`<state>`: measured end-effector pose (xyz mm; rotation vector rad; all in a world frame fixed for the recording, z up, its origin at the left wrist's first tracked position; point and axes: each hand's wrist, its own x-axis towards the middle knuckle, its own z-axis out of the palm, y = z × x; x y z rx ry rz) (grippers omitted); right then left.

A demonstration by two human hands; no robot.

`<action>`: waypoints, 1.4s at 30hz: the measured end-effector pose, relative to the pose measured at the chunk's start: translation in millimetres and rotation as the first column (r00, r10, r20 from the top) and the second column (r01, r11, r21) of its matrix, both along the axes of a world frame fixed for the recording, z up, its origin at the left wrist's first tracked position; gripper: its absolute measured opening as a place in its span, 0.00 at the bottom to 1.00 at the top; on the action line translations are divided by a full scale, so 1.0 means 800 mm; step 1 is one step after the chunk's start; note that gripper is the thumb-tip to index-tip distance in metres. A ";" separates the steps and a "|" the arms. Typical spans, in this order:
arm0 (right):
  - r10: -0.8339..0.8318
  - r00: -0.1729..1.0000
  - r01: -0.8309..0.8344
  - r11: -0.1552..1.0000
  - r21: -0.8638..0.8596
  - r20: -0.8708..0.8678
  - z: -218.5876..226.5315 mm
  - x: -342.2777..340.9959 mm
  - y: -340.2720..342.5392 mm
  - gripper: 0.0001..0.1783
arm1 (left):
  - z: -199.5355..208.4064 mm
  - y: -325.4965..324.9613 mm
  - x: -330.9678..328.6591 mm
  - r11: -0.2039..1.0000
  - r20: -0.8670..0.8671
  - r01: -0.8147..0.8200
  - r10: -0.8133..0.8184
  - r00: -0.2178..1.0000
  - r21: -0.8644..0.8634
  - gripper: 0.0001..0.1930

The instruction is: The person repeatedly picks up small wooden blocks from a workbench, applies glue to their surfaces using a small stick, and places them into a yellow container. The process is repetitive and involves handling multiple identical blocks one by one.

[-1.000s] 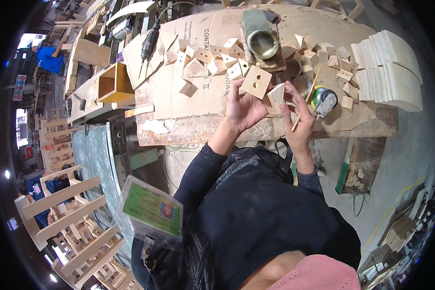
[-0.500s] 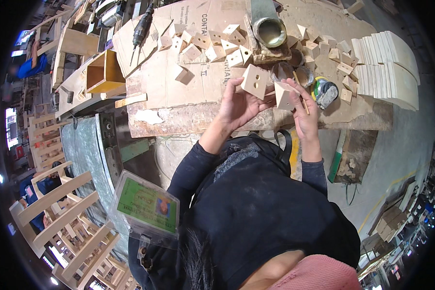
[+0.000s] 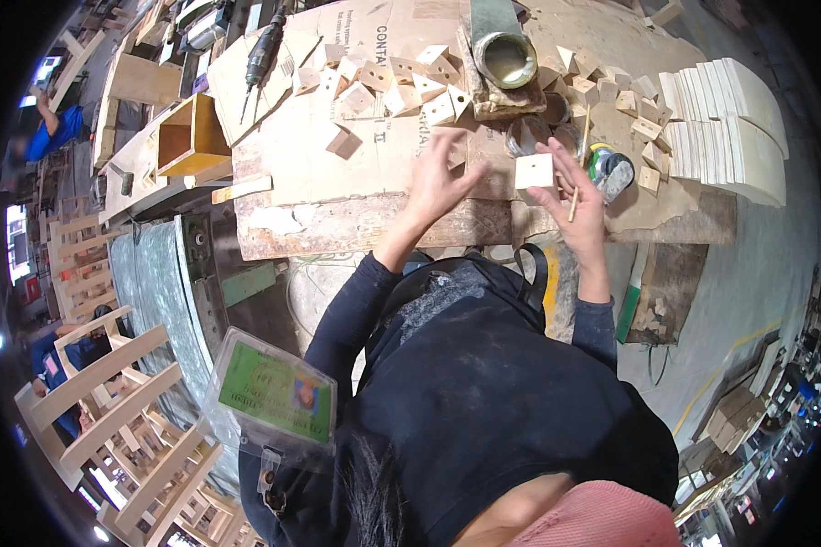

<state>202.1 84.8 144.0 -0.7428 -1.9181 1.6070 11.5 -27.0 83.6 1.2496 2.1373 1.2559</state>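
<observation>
My right hand (image 3: 576, 196) pinches a pale wooden block (image 3: 534, 172) with a small hole in its face. A thin wooden stick (image 3: 586, 137) is also tucked between its fingers. My left hand (image 3: 440, 187) is just left of that block, over the front of the bench, with thumb and fingers spread apart. Behind its fingers another pale block shows in part; whether the fingers touch it is hard to see. Several drilled, angled wooden blocks (image 3: 401, 98) lie farther back on the cardboard (image 3: 292, 155).
An open, glue-smeared can (image 3: 506, 61) lies tilted at the back. Jars (image 3: 524, 137) and a green-and-yellow power tool (image 3: 611, 171) stand near my right hand. More blocks (image 3: 648, 128) and stacked pale boards (image 3: 725, 118) are at right. A drill-like tool (image 3: 266, 46) lies at left.
My left hand has opened and no longer holds up the two-holed block. My right hand has turned its block, so a squarer face shows.
</observation>
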 end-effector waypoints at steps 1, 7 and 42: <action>0.027 0.997 -0.033 0.996 0.087 0.067 -0.002 0.001 0.000 0.38 | 0.015 0.003 0.008 0.987 0.336 0.159 -0.156 0.929 0.018 0.29; 0.075 0.939 -0.204 0.908 0.366 0.337 -0.005 0.017 0.000 0.44 | 0.020 0.020 0.040 0.875 0.480 0.482 -0.435 0.762 0.027 0.31; -0.436 0.845 0.286 0.859 0.425 0.311 -0.142 0.156 0.171 0.38 | -0.115 0.066 0.151 0.894 -0.162 0.440 -0.448 0.879 -0.084 0.22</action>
